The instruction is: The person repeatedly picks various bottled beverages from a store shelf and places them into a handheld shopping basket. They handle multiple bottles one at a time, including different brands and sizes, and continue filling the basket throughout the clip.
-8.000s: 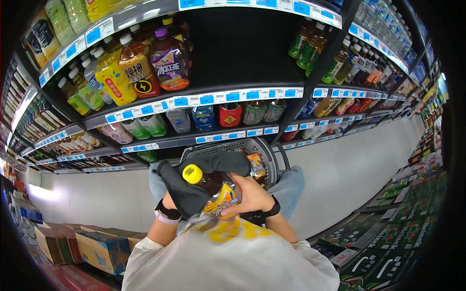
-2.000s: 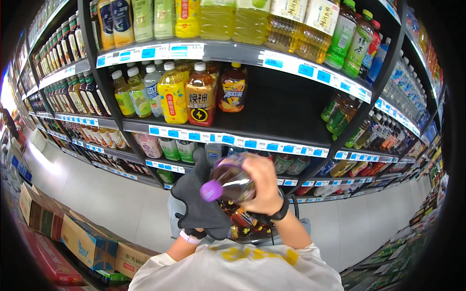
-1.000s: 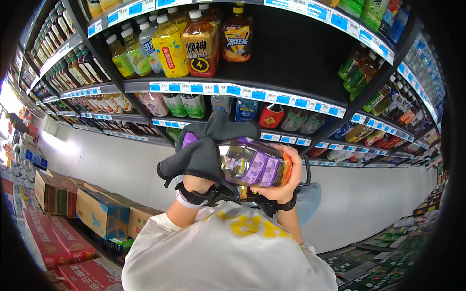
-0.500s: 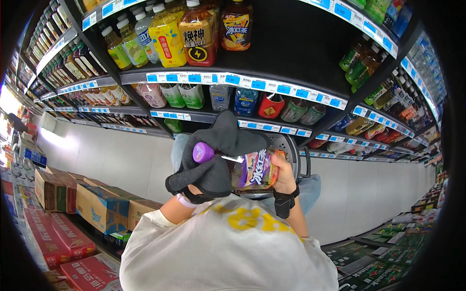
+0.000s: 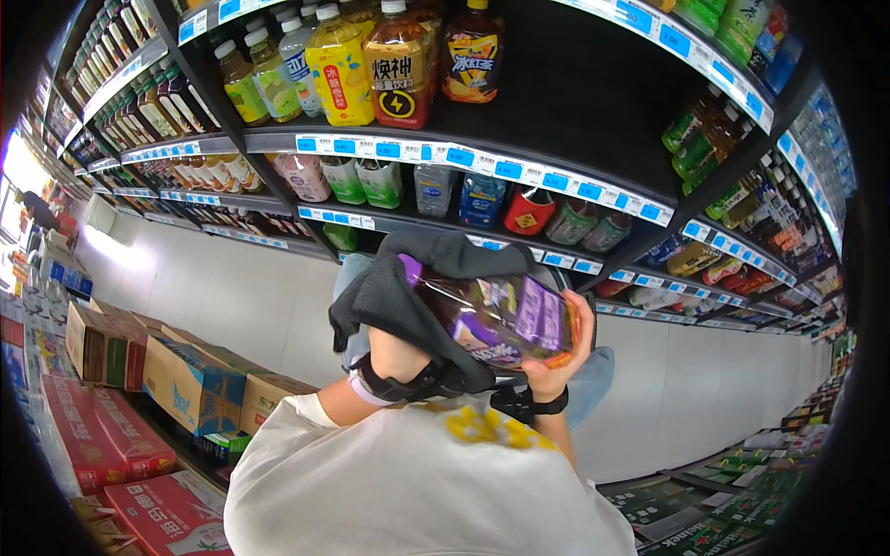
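Note:
A plastic drink bottle (image 5: 501, 320) with a purple label, purple cap and dark liquid lies tilted across my chest, cap end to the left. My right hand (image 5: 561, 357) grips its bottom end. My left hand (image 5: 403, 347) is mostly hidden under a dark grey cloth (image 5: 408, 296) that it presses over the bottle's neck and shoulder. Both wrists carry black straps.
Dark shelves (image 5: 482, 162) with blue price tags hold rows of yellow, green and brown drink bottles ahead and above. A metal basket (image 5: 575, 287) peeks from behind the bottle. Cardboard boxes (image 5: 185, 380) and red cartons (image 5: 111, 454) stand on the floor at left.
The bottle has turned from cap toward me to lying sideways, and the cloth has moved from the cap along the neck and shoulder. The view has shifted slightly upward.

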A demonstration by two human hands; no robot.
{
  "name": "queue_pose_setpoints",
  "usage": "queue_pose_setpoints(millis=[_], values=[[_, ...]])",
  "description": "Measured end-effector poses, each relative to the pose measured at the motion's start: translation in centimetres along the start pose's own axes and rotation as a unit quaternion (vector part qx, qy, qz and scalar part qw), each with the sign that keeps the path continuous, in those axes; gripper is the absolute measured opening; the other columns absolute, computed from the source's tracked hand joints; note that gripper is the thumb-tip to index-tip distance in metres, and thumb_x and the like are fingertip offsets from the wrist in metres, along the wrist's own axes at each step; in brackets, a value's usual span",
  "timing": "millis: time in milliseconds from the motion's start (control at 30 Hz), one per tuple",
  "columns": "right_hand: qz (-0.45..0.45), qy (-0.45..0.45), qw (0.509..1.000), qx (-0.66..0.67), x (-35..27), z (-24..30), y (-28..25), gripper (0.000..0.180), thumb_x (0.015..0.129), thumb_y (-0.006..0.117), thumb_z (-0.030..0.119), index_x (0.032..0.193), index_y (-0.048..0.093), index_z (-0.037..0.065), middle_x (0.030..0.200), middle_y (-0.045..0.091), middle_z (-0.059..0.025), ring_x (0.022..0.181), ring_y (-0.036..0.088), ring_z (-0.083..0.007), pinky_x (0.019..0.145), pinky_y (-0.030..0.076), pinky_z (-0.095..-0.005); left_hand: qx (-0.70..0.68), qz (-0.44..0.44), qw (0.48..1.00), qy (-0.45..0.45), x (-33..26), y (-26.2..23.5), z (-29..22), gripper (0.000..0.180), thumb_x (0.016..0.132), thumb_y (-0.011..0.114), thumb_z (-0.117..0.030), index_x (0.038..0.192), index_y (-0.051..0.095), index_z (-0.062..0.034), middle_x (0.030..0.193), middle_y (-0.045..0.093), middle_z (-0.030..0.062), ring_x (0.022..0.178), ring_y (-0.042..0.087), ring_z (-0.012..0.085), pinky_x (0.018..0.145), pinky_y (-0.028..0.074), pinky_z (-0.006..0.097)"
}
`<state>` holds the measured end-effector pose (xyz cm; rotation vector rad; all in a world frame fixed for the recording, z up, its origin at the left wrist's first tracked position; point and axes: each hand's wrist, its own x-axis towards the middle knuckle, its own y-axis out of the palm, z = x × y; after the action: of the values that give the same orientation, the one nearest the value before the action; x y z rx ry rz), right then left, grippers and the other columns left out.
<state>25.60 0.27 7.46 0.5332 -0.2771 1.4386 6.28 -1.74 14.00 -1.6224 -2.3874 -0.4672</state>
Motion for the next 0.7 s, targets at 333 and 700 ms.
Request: queue_pose_setpoints(millis=[333,700], values=[[-0.019,0.008,1.0,0.014,1.0,0.1,-0.6,0.114,0.054,0.088,0.063,0.132,0.045,-0.007,0.125,0.054,-0.0162,0.114,0.057,-0.0259,0.103,0.042,-0.0366,0.357,0.208,0.895,0.167,2.9,-2.2,-2.2,0.049,0.076,0.079,-0.02,0.116,0.058,-0.0012,0.114,0.062,0.0106,0.103,0.06,0.0236,0.092,0.046,0.035],[0.02,0.228,0.897,0.378,-1.1,-1.2,0.6,0.071,0.091,0.053,0.057,0.134,0.052,0.0,0.132,0.059,-0.0147,0.119,0.058,-0.0276,0.105,0.044,-0.0405,0.15,0.309,0.933,0.112,1.2,0.6,2.4,0.059,0.078,0.079,-0.017,0.128,0.05,-0.0019,0.124,0.058,0.0105,0.112,0.055,0.0229,0.099,0.042,0.036]])
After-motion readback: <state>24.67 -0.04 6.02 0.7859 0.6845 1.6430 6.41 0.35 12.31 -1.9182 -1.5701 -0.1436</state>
